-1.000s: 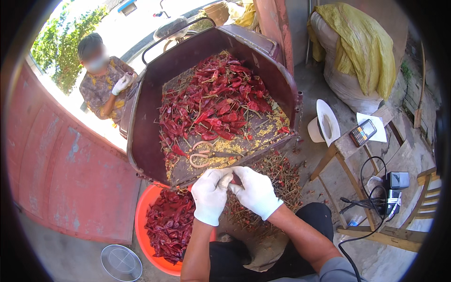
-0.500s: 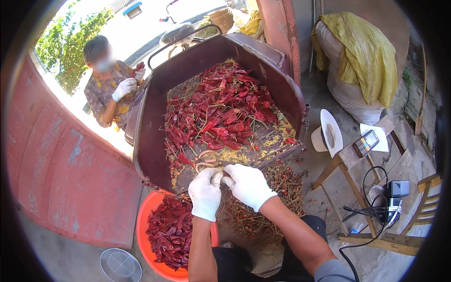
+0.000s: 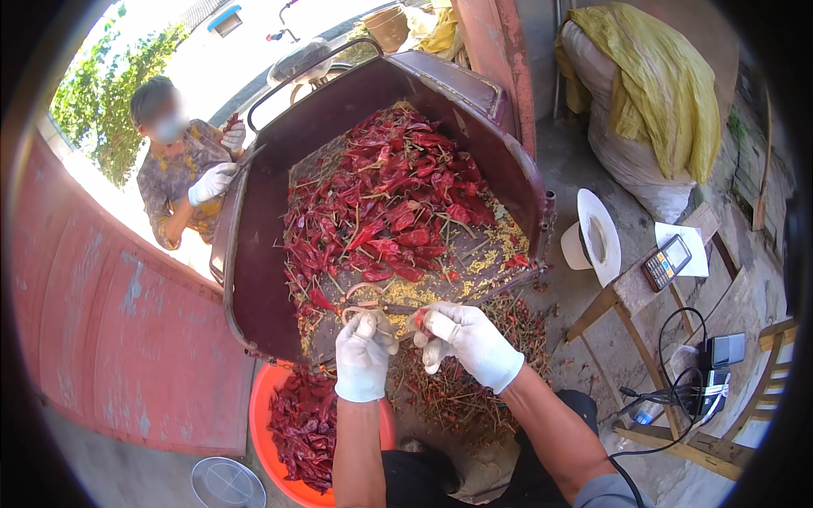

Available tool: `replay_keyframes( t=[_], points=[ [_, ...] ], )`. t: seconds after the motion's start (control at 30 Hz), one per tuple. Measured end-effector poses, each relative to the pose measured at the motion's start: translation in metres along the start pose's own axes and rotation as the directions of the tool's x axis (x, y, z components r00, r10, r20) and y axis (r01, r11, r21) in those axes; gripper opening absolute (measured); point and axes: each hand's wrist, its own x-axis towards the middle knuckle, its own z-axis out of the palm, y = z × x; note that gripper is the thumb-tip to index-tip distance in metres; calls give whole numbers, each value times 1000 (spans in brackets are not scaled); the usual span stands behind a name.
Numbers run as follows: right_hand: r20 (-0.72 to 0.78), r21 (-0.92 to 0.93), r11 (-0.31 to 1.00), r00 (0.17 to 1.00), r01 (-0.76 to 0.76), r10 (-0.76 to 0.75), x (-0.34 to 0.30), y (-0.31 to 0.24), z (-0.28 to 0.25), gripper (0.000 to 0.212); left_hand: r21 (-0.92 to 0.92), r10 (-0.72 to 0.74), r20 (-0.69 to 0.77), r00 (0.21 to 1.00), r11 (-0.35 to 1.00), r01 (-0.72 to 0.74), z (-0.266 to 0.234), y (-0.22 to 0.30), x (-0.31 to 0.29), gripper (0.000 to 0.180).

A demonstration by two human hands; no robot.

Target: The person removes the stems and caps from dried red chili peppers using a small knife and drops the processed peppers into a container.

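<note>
Gloves in white are being worn on the left hand and the right hand, which are being held near each other but apart, before the cart's near edge. By the right fingertips a small red bit is being pinched (chilli, seemingly); the left fingers are being curled inward, and whether anything is being gripped there cannot be told. Between the forearms and the red metal panel, dried chillies are being held in an orange tub, placed low and close, probably for easy reach. Scissors are being partly hidden by the left hand. Stalks are being borne by the floor below the cart's lip. Farther in, a chilli heap is being contained by the walls of the cart, likely against spilling. To the right, a keypad device and white paper are being supported by a wooden stool; its key markings are being shown too small to be read. Beyond the cart's left side, a blade and a chilli are being held by a co-worker.
</note>
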Motion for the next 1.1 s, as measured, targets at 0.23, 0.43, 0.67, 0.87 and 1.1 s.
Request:
replay_keyframes(
  t=[0.23, 0.43, 0.67, 0.87, 1.1],
  points=[
    [-214, -132, 991, 976, 10, -38, 0, -15, -11, 30, 926, 306, 60, 950, 339, -168, -11, -21, 45, 23],
    [-345, -121, 990, 933, 68, -106, 3, -19, -18, 29, 909, 376, 379, 845, -321, -265, -3, -50, 85, 41],
    [-367, -91, 991, 922, 96, -123, 3, -17, -20, 32, 873, 377, 359, 854, -459, -165, -5, -59, 108, 30],
    [-355, -135, 987, 926, 84, -127, 0, -20, -21, 34, 878, 427, 405, 809, -429, -213, -11, -63, 104, 13],
    [-346, -115, 992, 933, 57, -93, -5, -22, -23, 30, 801, 377, 512, 772, -533, -272, 2, -61, 108, 41]
  ],
)
